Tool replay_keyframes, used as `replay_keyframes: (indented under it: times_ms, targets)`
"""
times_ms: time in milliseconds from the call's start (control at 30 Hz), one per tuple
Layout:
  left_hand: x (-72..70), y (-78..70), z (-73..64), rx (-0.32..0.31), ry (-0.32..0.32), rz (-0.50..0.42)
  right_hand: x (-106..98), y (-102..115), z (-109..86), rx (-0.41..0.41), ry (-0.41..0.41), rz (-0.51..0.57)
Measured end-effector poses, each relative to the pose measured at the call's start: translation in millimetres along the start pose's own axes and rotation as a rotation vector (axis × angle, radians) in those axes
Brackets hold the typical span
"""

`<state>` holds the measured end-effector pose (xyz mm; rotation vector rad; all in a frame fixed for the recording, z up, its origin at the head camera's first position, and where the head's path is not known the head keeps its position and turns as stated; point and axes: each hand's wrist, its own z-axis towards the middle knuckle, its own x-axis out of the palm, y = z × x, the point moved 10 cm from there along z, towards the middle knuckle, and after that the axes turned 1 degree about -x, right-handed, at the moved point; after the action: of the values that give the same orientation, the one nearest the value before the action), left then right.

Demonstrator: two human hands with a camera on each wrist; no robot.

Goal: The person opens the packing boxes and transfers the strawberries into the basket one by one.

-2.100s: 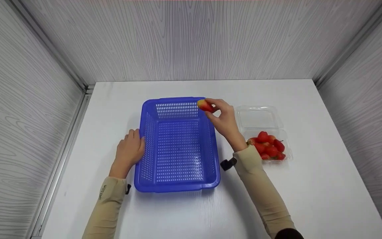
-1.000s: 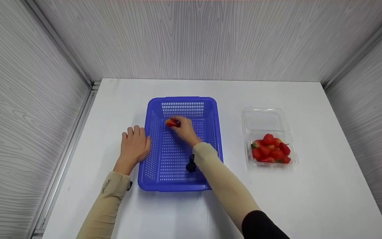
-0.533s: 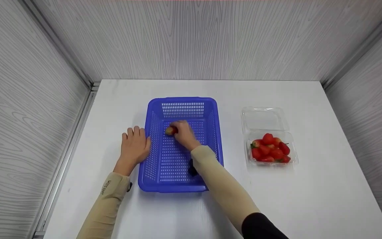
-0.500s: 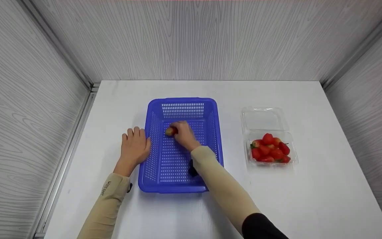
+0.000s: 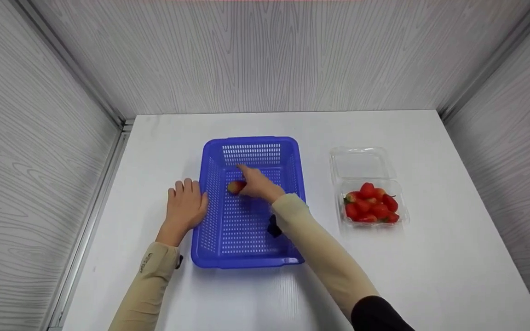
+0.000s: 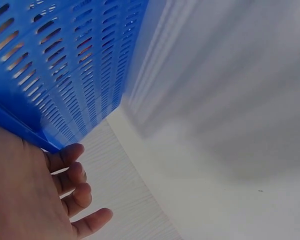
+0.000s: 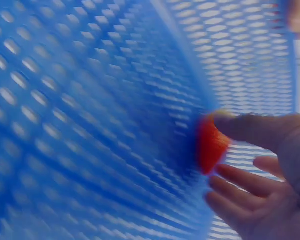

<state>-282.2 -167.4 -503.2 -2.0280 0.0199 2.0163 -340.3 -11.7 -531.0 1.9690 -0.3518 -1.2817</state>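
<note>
A blue plastic basket (image 5: 246,263) with slotted walls stands on the table. One red strawberry (image 5: 234,187) with a pale end lies on its floor, left of the middle. My right hand (image 5: 259,185) is inside the basket with its fingers spread. Its thumb is right at the strawberry and overlaps it in the right wrist view, while the other fingers stand apart from the fruit. On the basket's left side my left hand (image 5: 185,207) rests against the rim with straight, relaxed fingers. Seen from the left wrist, these fingers (image 6: 76,172) reach just past the rim.
To the right of the basket a clear plastic clamshell box (image 5: 360,162) lies with its lid folded back. Several strawberries (image 5: 371,204) fill its near half. Wood-grain panels (image 5: 265,55) border the white table (image 5: 435,257) at the back and sides.
My right hand carried the strawberry from above the rim's right back corner down into the basket, set it on the floor and spread its fingers. The left hand's fingers straightened at the rim.
</note>
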Motion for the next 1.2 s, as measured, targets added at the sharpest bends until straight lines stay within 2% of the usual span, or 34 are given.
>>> replay_keyframes:
  times_ms: [67,167,267,367,533,700,867,1000,1200]
  targets:
    - [0.7,-1.2,-0.1,0.003,0.005,-0.008,-16.2,6.3,-10.2,0.006,0.017,0.008]
    - [0.5,-1.2,-0.5,-0.001,0.0,-0.004,-51.1,23.6,-27.0,-0.054,-0.013,-0.017]
    - [0.5,-0.6,-1.9,-0.006,-0.004,0.003,-92.1,44.6,-51.4,-0.172,-0.107,-0.041]
    - [0.2,-1.0,-2.5,-0.004,-0.008,0.0,-131.8,58.3,-84.3,-0.288,-0.226,-0.073]
    - [-1.2,-0.3,-2.4,-0.004,-0.015,-0.005,-183.6,60.0,-138.4,-0.395,-0.436,-0.14]
    - [-0.2,-0.3,-2.5,-0.008,-0.002,-0.014,-213.8,35.7,-177.0,-0.365,-0.588,-0.198]
    - [-1.2,0.0,-1.8,-0.007,-0.012,-0.021,-229.5,-2.4,-202.9,-0.298,-0.698,-0.24]
    - [-1.2,0.6,-1.5,-0.01,-0.003,-0.026,-230.9,-38.0,-218.8,-0.233,-0.757,-0.269]
    - [-0.4,0.2,-3.7,-0.012,-0.019,-0.044,-218.1,-90.5,-235.9,-0.126,-0.764,-0.255]
